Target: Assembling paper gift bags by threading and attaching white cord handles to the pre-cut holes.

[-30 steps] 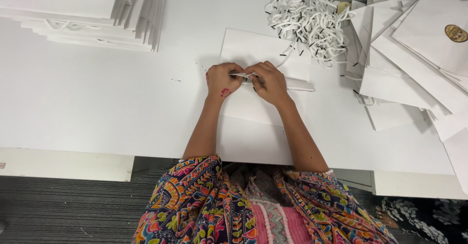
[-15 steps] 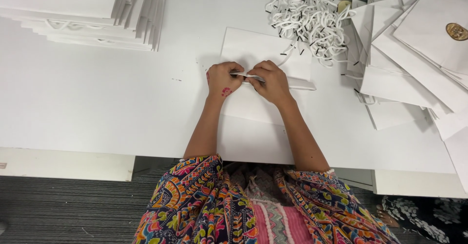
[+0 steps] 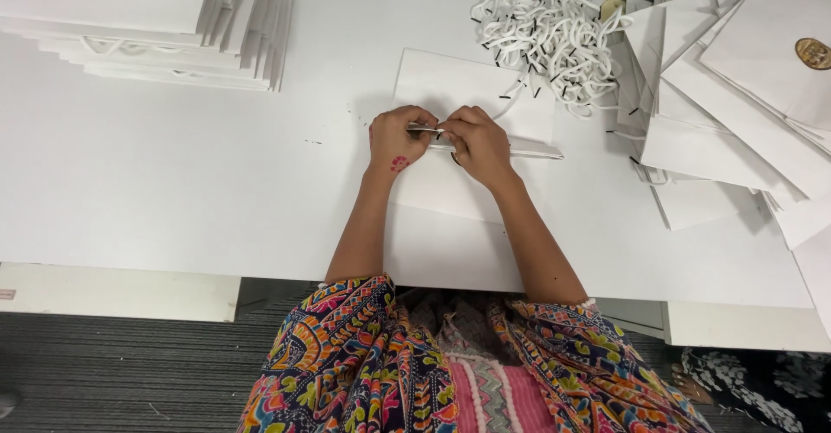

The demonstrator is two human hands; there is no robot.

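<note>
Flat white paper bag (image 3: 450, 186) lies on the tabletop (image 3: 173, 182) at the near edge. Left hand (image 3: 396, 137) and right hand (image 3: 476, 141), both pinched closed, grip its folded top strip. Cord handle heap (image 3: 550, 35) beyond bag; bag contents not visible.

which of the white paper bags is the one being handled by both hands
The flat white bag lying alone mid-table, under the left hand and right hand. The stack of bags at far left and the loose pile at right lie untouched.

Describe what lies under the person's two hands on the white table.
Under the left hand and right hand lies a flat white paper bag; its fold where they pinch is covered.
</note>
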